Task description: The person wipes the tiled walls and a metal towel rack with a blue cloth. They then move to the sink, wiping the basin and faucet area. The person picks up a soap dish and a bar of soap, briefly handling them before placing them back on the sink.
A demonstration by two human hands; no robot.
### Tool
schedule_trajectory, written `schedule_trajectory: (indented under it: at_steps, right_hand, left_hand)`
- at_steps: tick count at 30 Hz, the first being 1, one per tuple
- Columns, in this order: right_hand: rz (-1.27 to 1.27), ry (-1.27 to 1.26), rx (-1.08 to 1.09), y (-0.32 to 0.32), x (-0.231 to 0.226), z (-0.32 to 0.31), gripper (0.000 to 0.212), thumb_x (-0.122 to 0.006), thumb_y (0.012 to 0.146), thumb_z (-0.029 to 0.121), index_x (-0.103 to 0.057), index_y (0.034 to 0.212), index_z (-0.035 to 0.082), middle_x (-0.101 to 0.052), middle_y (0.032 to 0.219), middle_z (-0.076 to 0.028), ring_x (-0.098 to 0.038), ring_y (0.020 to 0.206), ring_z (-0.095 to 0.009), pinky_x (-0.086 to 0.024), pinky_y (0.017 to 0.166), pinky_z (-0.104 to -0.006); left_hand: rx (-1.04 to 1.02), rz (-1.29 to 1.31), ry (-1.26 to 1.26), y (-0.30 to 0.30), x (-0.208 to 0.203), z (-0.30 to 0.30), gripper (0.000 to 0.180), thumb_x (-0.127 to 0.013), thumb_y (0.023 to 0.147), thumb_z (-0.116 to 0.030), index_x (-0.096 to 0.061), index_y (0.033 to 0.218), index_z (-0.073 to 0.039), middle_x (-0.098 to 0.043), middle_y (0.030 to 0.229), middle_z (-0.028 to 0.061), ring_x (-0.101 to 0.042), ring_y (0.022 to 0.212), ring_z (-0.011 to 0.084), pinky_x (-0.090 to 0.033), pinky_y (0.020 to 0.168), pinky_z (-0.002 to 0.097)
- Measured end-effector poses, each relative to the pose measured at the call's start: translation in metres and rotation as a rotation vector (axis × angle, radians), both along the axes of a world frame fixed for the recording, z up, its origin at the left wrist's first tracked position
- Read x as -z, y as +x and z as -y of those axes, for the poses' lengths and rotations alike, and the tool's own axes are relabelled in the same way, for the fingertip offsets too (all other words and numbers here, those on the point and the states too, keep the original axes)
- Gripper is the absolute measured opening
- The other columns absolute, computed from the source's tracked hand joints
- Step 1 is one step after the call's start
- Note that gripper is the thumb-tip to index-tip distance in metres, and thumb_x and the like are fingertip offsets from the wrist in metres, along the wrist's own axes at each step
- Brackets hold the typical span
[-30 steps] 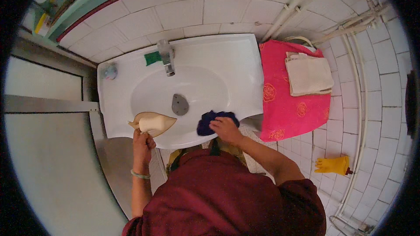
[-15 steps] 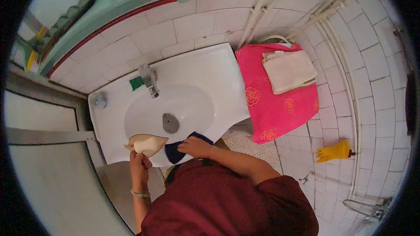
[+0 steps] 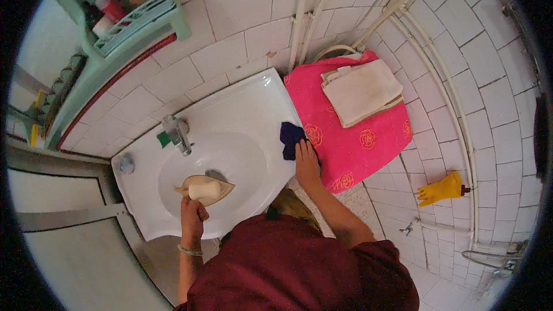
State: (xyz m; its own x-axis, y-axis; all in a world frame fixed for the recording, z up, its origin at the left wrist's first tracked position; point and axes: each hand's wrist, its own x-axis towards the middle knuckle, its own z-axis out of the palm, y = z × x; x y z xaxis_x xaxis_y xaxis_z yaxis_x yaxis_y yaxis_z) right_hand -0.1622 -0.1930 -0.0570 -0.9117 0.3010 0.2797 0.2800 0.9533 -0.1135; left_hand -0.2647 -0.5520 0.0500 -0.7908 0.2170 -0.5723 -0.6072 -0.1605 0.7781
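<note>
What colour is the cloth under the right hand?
The cloth under the right hand is dark navy blue, clearest in the head view.

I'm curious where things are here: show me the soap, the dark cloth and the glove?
Soap (image 3: 204, 190): head view, on the middle of its top.
Dark cloth (image 3: 290, 137): head view, on the part the hand leaves uncovered.
Glove (image 3: 442, 188): head view, on its broad middle.

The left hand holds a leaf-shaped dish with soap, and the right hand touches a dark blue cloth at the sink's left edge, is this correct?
Only the edge is wrong: the head view shows the right hand touching the dark blue cloth at the right edge of the sink.
</note>
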Motion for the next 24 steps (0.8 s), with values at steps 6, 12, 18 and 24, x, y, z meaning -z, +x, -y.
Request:
schedule_trajectory:
  at_steps: [6, 12, 18, 24]
  right_hand:
    - [-0.033, -0.089, 0.201, -0.040, 0.017, 0.001, 0.051, -0.044, 0.083, -0.002, -0.038, 0.133, -0.010, -0.036, 0.141, -0.025, -0.035, 0.131, -0.040, -0.032, 0.106, -0.0478]
    - [-0.057, -0.073, 0.067, -0.058, 0.016, -0.013, 0.049, -0.044, 0.079, -0.005, -0.043, 0.129, -0.010, -0.041, 0.137, -0.026, -0.041, 0.125, -0.040, -0.032, 0.105, -0.0477]
    - [-0.056, -0.359, -0.109, -0.094, -0.004, -0.038, 0.052, -0.051, 0.073, -0.007, -0.050, 0.124, -0.003, -0.051, 0.125, -0.018, -0.046, 0.116, -0.035, -0.037, 0.097, -0.0449]
    - [-0.104, -0.053, -0.039, -0.160, -0.025, -0.048, 0.054, -0.050, 0.079, -0.001, -0.044, 0.132, -0.003, -0.045, 0.134, -0.016, -0.039, 0.125, -0.034, -0.032, 0.104, -0.0439]
  left_hand:
    - [0.034, -0.012, -0.061, -0.013, -0.008, -0.018, 0.010, -0.045, 0.086, -0.007, -0.042, 0.095, -0.010, -0.035, 0.059, -0.0020, -0.030, 0.047, 0.0077, -0.028, 0.042, 0.0251]
    - [0.028, 0.037, -0.047, -0.020, -0.008, -0.040, 0.010, -0.045, 0.086, -0.006, -0.041, 0.094, -0.010, -0.035, 0.059, -0.0025, -0.030, 0.047, 0.0074, -0.028, 0.042, 0.0255]
    - [0.054, 0.038, -0.112, -0.020, -0.008, -0.057, 0.012, -0.046, 0.085, -0.005, -0.041, 0.096, -0.008, -0.037, 0.059, -0.0018, -0.031, 0.046, 0.0081, -0.030, 0.042, 0.0250]
    - [0.043, 0.018, -0.082, -0.026, 0.000, -0.069, 0.016, -0.045, 0.084, -0.004, -0.042, 0.099, -0.007, -0.040, 0.059, -0.0003, -0.034, 0.046, 0.0088, -0.031, 0.041, 0.0252]
